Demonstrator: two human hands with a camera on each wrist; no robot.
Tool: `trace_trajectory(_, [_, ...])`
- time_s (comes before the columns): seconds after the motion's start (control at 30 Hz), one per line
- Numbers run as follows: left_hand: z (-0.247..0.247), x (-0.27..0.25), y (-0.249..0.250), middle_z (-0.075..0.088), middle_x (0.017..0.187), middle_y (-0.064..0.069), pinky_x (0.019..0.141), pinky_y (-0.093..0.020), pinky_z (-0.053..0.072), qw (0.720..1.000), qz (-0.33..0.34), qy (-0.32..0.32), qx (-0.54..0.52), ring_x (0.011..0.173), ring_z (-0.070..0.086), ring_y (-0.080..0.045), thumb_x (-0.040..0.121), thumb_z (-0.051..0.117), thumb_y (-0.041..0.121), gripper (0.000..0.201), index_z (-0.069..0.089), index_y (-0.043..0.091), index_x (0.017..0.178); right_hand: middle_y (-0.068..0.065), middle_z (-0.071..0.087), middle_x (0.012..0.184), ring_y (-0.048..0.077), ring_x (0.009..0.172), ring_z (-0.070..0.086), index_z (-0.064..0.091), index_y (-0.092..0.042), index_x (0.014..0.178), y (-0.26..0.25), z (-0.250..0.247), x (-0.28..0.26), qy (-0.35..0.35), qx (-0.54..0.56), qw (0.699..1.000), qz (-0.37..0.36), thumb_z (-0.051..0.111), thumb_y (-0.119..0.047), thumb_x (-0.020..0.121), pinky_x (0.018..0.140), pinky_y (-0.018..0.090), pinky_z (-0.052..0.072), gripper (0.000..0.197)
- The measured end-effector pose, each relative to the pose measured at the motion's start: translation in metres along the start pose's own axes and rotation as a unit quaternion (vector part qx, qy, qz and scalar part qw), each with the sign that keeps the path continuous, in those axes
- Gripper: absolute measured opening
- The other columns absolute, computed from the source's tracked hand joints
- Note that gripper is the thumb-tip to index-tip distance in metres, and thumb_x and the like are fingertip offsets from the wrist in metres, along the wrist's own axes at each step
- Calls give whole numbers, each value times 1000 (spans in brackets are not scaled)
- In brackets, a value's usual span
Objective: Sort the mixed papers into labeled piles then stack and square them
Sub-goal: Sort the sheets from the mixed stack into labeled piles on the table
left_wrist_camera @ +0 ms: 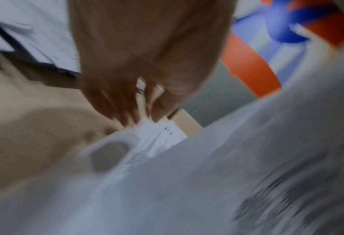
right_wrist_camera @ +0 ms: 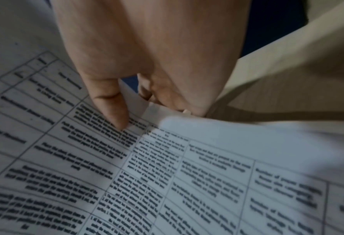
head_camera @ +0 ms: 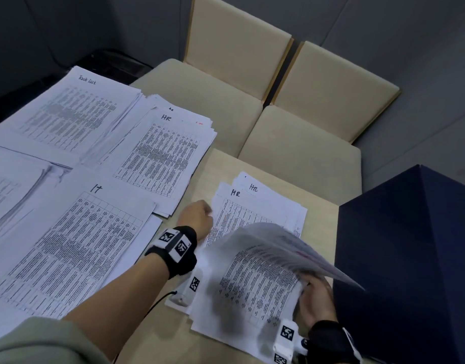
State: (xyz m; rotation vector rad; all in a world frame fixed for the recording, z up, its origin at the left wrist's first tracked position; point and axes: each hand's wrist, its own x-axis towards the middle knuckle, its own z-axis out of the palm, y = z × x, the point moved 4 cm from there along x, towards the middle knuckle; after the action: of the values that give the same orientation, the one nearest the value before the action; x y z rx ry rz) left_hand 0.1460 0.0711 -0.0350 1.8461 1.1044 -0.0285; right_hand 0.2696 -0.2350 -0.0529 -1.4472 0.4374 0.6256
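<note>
A mixed stack of printed sheets (head_camera: 241, 298) lies at the table's near edge. My right hand (head_camera: 315, 298) grips its right edge and holds the upper sheets (head_camera: 286, 245) lifted and curled. In the right wrist view the right hand (right_wrist_camera: 138, 108) has its thumb on a printed table sheet (right_wrist_camera: 187, 174), with a sheet edge bent between thumb and fingers. A small pile marked HR (head_camera: 255, 206) lies beyond. My left hand (head_camera: 197, 216) is at that pile's left edge. In the blurred left wrist view the left hand (left_wrist_camera: 140, 114) closes fingertips and thumb on a sheet's edge (left_wrist_camera: 157, 135).
Larger piles cover the left of the table: Task List (head_camera: 76, 111), HR (head_camera: 163, 153), IT (head_camera: 74, 240), and one more at the far left (head_camera: 11, 185). A dark blue box (head_camera: 409, 258) stands close on the right. Beige chairs (head_camera: 299, 153) line the far side.
</note>
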Motion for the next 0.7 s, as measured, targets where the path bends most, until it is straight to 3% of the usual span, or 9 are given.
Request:
trace_trajectory(0.07, [0,2,-11,61,101,-5,79,-31,49,989,-44,29,140,95,61,-24,85,72,36,36,57,11,106,15,70,94,30,91,66,65,-9,102,-5,-1,-2,-2,-10,999,-31,49,9,89,78,36,54,27])
trace_trajectory(0.13, [4,1,-11,63,94,-5,71,-29,47,981,-37,0,192,87,61,-24,81,75,41,39,60,10,100,9,68,87,24,84,63,62,-12,101,-10,3,-8,-13,-11,999,-30,46,12,90,75,32,48,31])
trace_trajectory(0.2, [6,1,-5,67,90,-7,64,-26,42,978,12,20,209,80,61,-24,83,74,37,30,64,10,91,8,68,77,23,77,64,60,-6,98,-9,3,-11,-8,-20,999,-25,45,12,90,69,30,49,24])
trace_trajectory(0.27, [5,-2,4,64,78,-5,59,-25,41,967,68,59,240,71,59,-23,89,66,40,28,64,13,80,14,68,87,27,85,65,58,6,112,-6,2,-10,9,-12,1000,-7,46,8,91,78,33,50,24])
trace_trajectory(0.33, [2,-5,14,63,75,-3,61,-26,48,938,129,82,312,71,63,-23,96,53,47,36,66,17,82,18,63,100,31,94,62,57,3,121,-2,2,-13,6,3,1000,17,48,2,91,85,41,48,32])
trace_trajectory(0.43, [-2,-9,26,60,70,-1,58,-26,47,899,216,50,376,64,59,-22,101,38,52,45,59,22,75,16,63,92,31,82,62,57,-7,107,-6,7,-18,-21,9,999,31,45,0,92,73,40,49,21])
trace_trajectory(0.53, [-5,-6,24,58,66,-1,56,-27,40,920,229,17,317,61,56,-21,100,44,48,44,60,16,72,16,63,92,31,80,62,55,-6,103,-8,10,-18,-32,14,999,34,44,1,91,70,40,49,18])
trace_trajectory(0.63, [-12,-4,17,44,52,4,48,-26,27,971,206,5,125,49,39,-12,90,67,36,46,45,18,54,16,61,89,31,80,60,52,-6,93,-8,10,-17,-29,16,999,38,42,4,91,72,39,48,15])
trace_trajectory(0.7, [-14,-12,20,33,47,9,45,-19,21,978,209,-23,-12,44,27,-6,79,80,29,53,37,21,50,12,60,80,28,76,58,49,-7,83,-10,10,-17,-38,25,999,28,39,7,90,72,36,45,18])
